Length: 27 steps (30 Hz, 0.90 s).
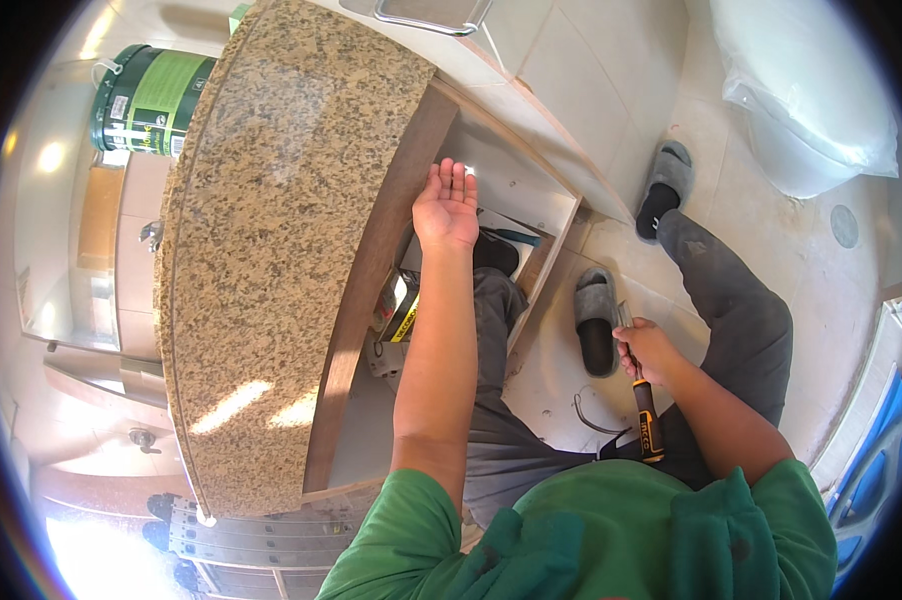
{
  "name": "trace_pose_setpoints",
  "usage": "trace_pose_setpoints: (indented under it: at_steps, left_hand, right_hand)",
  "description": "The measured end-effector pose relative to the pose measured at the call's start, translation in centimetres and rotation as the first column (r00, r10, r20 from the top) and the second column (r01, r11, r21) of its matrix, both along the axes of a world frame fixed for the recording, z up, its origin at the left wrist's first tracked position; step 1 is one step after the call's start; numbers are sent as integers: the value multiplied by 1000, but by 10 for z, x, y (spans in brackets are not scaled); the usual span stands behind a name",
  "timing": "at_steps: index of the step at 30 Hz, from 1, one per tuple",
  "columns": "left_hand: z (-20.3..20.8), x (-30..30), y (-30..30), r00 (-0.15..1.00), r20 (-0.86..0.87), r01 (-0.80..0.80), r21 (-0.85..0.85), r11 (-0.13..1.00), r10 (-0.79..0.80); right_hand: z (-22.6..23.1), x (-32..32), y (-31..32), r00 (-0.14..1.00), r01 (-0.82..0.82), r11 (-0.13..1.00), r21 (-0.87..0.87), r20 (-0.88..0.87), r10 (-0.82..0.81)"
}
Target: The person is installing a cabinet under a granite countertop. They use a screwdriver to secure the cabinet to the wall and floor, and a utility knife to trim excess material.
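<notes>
My left hand (447, 212) is stretched out palm up over the cabinet opening, its fingers straight and nothing in it. Close by is the wooden edge (366, 260) under the granite countertop (281, 200). My right hand (648, 350) is closed around the shaft of a screwdriver; its black and orange handle (648, 425) points back toward my body. A small metal piece (624, 314) sticks out past the fingers, and I cannot make out whether it is the tool's tip. The fingers hide part of the shaft.
Inside the open cabinet (551, 195) lie a yellow and black box (403, 310) and other items partly behind my left arm. Grey slippers (597, 298) are on the tiled floor. A green bucket (151, 100) stands beyond the counter; a plastic-covered white toilet (801, 110) is at far right.
</notes>
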<state>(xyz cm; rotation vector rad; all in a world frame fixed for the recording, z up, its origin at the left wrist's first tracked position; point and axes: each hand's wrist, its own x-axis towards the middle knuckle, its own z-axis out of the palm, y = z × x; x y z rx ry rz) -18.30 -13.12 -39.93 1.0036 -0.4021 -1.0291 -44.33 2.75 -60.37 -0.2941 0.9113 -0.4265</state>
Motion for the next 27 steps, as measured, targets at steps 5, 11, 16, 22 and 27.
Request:
trace_pose_setpoints:
  at_steps: [5, 11, 16, 22, 27]
  left_hand:
    - [-3, -1, -4, 998, 43, -44, 40, 998, 42]
    - [-1, -4, -11, 996, 57, -63, 32, 997, 61]
    - [-1, -7, -11, 992, 54, -117, 37, 992, 115]
    - [-4, -8, -9, 989, 64, -139, 38, 990, 137]
    - [-5, -8, -9, 991, 66, -120, 35, 992, 118]
  right_hand:
    - [-2, 1, 1, 1000, 6, 1000, -19, -2, -6]
    - [-2, 1, 0, 1000, 7, 1000, -8, 0, -7]
    - [0, 1, -1, 1000, -2, 1000, 2, 2, 2]
    - [2, -2, -1, 1000, -23, 1000, -20, 9, 23]
    - [4, -2, -1, 1000, -20, 1000, -18, -2, 20]
